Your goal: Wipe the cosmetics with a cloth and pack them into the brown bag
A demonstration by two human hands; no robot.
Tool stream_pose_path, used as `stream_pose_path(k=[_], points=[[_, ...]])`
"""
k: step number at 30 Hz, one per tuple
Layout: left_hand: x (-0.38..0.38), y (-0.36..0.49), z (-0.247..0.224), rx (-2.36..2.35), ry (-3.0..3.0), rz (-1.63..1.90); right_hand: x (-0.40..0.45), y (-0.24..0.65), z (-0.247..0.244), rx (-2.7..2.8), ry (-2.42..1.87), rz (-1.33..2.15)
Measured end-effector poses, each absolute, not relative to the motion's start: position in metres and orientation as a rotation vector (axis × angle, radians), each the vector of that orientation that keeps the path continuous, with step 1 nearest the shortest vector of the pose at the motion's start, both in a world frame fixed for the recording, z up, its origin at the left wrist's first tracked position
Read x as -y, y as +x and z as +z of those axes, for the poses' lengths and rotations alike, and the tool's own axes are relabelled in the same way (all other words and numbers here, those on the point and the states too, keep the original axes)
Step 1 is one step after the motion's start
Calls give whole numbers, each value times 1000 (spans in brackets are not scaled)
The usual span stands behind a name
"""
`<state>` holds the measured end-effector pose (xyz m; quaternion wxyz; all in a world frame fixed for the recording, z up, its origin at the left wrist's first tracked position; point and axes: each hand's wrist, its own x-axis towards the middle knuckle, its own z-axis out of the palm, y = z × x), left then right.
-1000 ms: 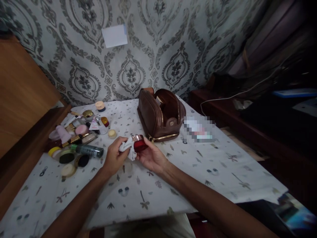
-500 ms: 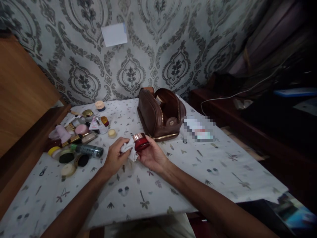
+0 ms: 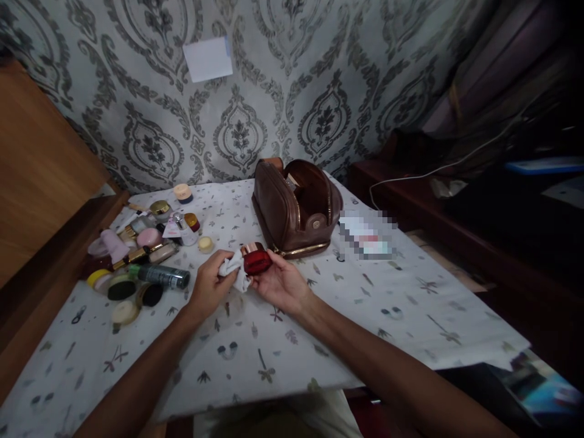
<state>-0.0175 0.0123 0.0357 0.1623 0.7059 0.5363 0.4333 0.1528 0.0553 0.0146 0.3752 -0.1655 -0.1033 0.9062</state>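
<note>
My right hand (image 3: 285,281) grips a dark red cosmetic jar (image 3: 257,261) with a shiny rose-gold lid, held tilted above the table. My left hand (image 3: 210,285) is closed on a crumpled white cloth (image 3: 233,271), which presses against the jar's left side. Just behind the hands stands a brown leather toiletry bag (image 3: 278,213), its zipped top gaping and a few small items showing inside. A small cream-coloured jar (image 3: 205,244) sits on the table beyond my left hand.
Several jars, tubes and bottles cluster at the left, among them a dark green bottle (image 3: 164,277) and a pink-lidded jar (image 3: 149,237). A pixelated flat item (image 3: 367,236) lies right of the bag. Wooden furniture (image 3: 50,158) borders the left side; a patterned wall rises behind.
The red jar has turned slightly in my right hand, so more of its red side shows. The cloth stays against it, and the view has shifted a little.
</note>
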Motion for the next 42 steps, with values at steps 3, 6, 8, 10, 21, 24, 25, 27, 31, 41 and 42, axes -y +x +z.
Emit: stream_pose_path(k=[3,6,8,10,21,24,25,27,31,41,42], points=[[-9,-15,36,-1428,2137,1192,-54,152,18,253,-404,2322],[-7,-14,37,-1379,2153,1177,-51,152,22,266,-427,2282],[-7,-14,38,-1434,2107,1187,-49,152,23,272,-467,2249],[-9,-16,38,-1501,2058,1197,-49,152,22,287,-494,2244],[-11,-13,31,-1528,2027,1064,-55,155,19,229,-491,2335],[-10,-13,27,-1491,1969,1086,-53,155,23,206,-458,2351],[-10,-12,27,-1471,1937,1095,-53,155,23,208,-447,2352],[-11,-12,25,-1415,1856,1106,-52,154,24,220,-433,2350],[-14,-10,23,-1327,1684,1150,-49,150,22,274,-441,2356],[-16,-6,7,-1402,948,1336,-40,142,17,742,-508,2051],[-16,-5,8,-1375,920,1349,-41,144,17,820,-513,2009]])
